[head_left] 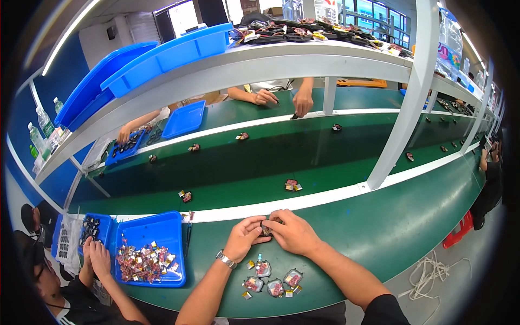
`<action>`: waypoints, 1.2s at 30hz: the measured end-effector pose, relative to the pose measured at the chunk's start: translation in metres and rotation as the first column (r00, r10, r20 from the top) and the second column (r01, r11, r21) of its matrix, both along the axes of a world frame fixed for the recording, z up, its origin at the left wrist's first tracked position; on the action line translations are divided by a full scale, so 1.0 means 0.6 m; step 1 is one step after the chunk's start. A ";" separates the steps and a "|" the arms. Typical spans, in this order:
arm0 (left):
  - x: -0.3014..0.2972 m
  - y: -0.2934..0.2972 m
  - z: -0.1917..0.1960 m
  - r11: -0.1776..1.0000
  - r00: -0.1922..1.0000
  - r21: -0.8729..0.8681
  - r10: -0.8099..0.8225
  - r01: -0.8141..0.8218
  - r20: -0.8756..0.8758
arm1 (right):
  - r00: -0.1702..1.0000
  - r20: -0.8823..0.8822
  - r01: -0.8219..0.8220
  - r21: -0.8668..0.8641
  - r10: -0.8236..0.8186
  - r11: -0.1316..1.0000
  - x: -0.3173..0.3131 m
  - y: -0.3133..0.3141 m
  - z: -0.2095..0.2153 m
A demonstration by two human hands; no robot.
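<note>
Between my two hands is a small dark device housing with electronic parts inside (266, 229), partly hidden by my fingers. My left hand (242, 237), with a metal watch on its wrist, grips it from the left. My right hand (295, 232) closes on it from the right, fingertips pressed to its top. Just below, on the green bench, lie several open clear-and-dark housings (293, 277) with reddish circuit boards inside. Small silver-and-yellow battery cells (247, 296) lie beside them, some apparently wired to the boards.
A blue tray (181, 233) piled with small boards and cells stands left, beside a co-worker's hands (97, 257). A white rail (325, 201) separates my bench from a green conveyor belt (244, 170) carrying assemblies. A shelf post (403, 108) rises right. Other people work across the belt.
</note>
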State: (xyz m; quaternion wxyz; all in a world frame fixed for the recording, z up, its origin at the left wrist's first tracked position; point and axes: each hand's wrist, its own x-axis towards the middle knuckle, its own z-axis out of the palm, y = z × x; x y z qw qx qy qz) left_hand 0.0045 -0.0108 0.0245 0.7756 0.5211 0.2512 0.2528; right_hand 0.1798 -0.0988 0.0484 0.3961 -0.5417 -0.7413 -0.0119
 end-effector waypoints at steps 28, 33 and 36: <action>-0.005 0.001 -0.007 0.990 0.993 0.085 -0.113 0.115 -0.032 | 0.976 -0.196 -0.136 -0.204 0.096 0.969 0.018 0.001 -0.008; -0.004 0.000 0.002 0.988 0.985 0.072 -0.131 0.139 -0.109 | 0.956 -0.249 -0.208 -0.190 0.158 0.960 0.024 -0.003 -0.013; -0.003 -0.002 0.002 0.990 0.989 0.073 -0.117 0.124 -0.093 | 0.960 -0.259 -0.156 -0.170 0.109 0.973 0.019 -0.004 -0.017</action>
